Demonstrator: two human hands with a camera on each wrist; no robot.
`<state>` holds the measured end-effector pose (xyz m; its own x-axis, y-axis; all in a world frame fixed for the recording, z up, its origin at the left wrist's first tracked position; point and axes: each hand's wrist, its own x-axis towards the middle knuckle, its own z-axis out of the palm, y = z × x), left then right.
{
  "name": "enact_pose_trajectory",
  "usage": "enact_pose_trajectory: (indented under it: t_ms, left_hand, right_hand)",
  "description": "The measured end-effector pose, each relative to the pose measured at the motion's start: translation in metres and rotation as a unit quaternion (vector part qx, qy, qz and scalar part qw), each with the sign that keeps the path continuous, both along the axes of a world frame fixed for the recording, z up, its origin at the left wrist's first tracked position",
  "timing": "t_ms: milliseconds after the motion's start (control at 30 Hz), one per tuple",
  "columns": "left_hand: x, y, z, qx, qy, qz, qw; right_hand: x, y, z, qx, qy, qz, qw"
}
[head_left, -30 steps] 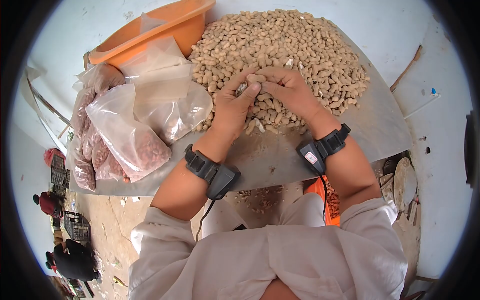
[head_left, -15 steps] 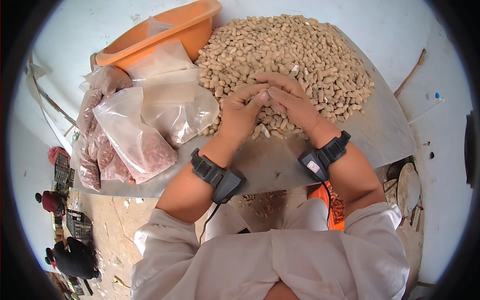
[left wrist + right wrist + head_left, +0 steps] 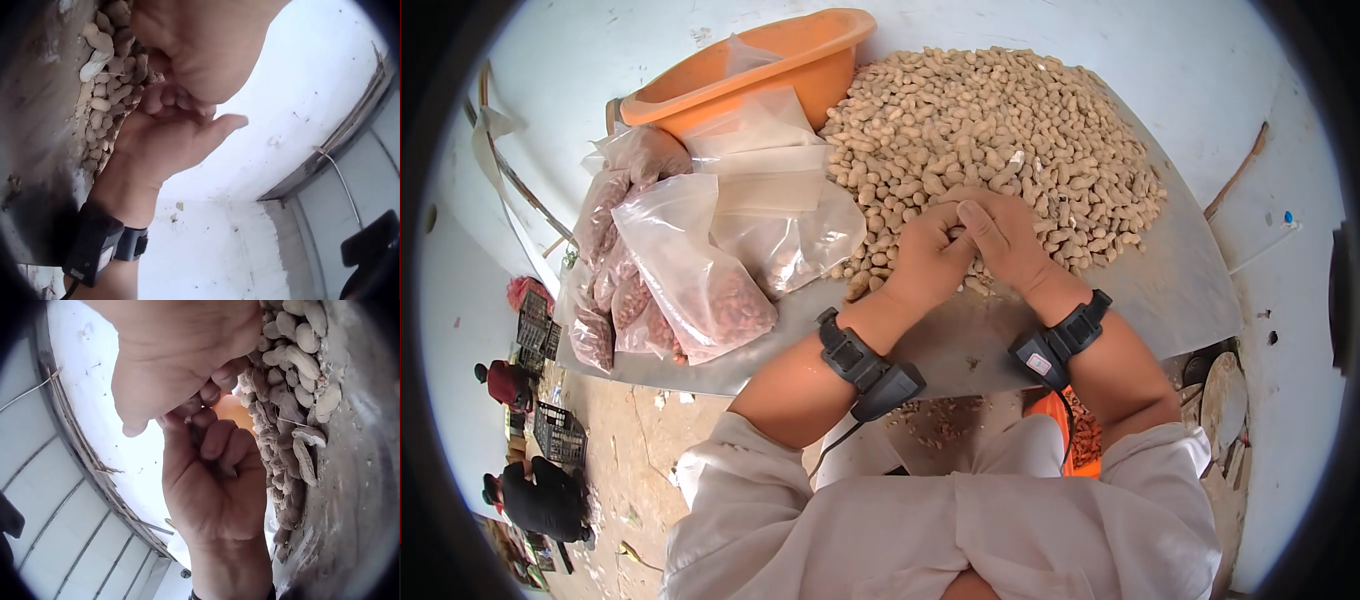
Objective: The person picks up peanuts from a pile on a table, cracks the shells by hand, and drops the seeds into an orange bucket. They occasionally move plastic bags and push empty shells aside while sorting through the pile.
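Note:
Both hands meet at the near edge of a heap of unshelled peanuts [image 3: 1000, 120]. My left hand [image 3: 935, 255] has its fingers curled in; in the right wrist view a pale bit of peanut shell [image 3: 227, 467] shows inside its palm. My right hand [image 3: 1012, 240] leans against the left one, its thumb stretched out straight in the left wrist view, its other fingers [image 3: 178, 99] bent in at the left hand's fingertips. What lies between the joined fingertips is mostly hidden, and I cannot tell whether the right fingers pinch anything.
Clear plastic bags of reddish shelled peanuts [image 3: 735, 310] lie left on the metal tabletop [image 3: 1190, 300]. An orange basin [image 3: 810, 80] stands behind them. Below the table edge is an orange container [image 3: 1085, 435] of reddish peanuts. Farther left, people [image 3: 545, 500] and black crates [image 3: 560, 435] are on the floor.
A peanut showed between the fingertips one second ago; now the hands have closed together over it and hide it. Both hands have drawn slightly nearer the body, and the head view has shifted.

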<state>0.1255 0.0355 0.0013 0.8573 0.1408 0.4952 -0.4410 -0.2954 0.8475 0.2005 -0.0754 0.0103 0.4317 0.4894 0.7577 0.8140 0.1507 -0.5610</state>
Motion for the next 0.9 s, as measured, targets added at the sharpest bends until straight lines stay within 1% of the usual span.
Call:
enact_pose_trajectory:
  t_ms: [67,133,167,233,267,433,533,633,667,733,767,833,867,900]
  left_hand:
    - [-0.004,-0.005,0.006,0.009,-0.001,0.006,1.0]
    - [-0.007,-0.006,0.007,-0.019,0.015,0.002,1.0]
    - [-0.008,-0.007,0.008,-0.032,0.023,0.0,0.999]
    - [-0.009,-0.005,0.006,-0.024,0.027,0.002,0.999]
    - [-0.009,-0.004,0.005,-0.019,0.029,0.003,0.999]
    - [-0.008,-0.006,0.001,-0.084,0.043,-0.015,0.995]
    - [-0.009,-0.006,-0.001,-0.106,0.053,-0.023,0.993]
    - [-0.012,-0.006,0.002,-0.134,0.076,-0.038,0.987]
    - [-0.013,-0.006,0.004,-0.147,0.087,-0.043,0.984]
    - [-0.011,-0.007,0.003,-0.186,0.098,-0.049,0.976]
    - [-0.009,-0.008,0.002,-0.205,0.104,-0.054,0.972]
    - [-0.001,-0.006,0.001,-0.285,0.077,-0.086,0.952]
    - [0.001,-0.005,0.0,-0.325,0.067,-0.101,0.938]
    - [0.0,-0.004,0.004,-0.34,0.066,-0.106,0.932]
  right_hand:
    - [-0.007,-0.002,0.006,-0.028,0.003,-0.043,0.999]
    - [-0.011,-0.002,0.009,-0.041,0.005,-0.069,0.997]
    - [-0.012,-0.002,0.01,-0.042,-0.007,-0.075,0.996]
    - [-0.014,-0.001,0.011,-0.041,-0.032,-0.089,0.995]
    - [-0.014,-0.002,0.011,-0.043,-0.032,-0.087,0.995]
    - [-0.012,0.0,0.006,-0.039,-0.036,-0.089,0.995]
    - [-0.016,-0.001,0.009,-0.047,-0.01,-0.093,0.995]
    - [-0.018,0.0,0.008,-0.032,-0.007,-0.105,0.994]
    - [-0.017,-0.001,0.008,-0.049,0.006,-0.103,0.993]
    - [-0.015,-0.003,0.007,-0.085,0.031,-0.098,0.991]
    - [-0.014,-0.003,0.005,-0.045,0.064,-0.051,0.996]
    - [-0.012,-0.001,0.002,0.038,0.13,0.039,0.99]
    - [-0.012,-0.003,0.003,0.024,0.161,0.05,0.985]
    - [-0.013,-0.005,0.009,0.01,0.192,0.063,0.979]
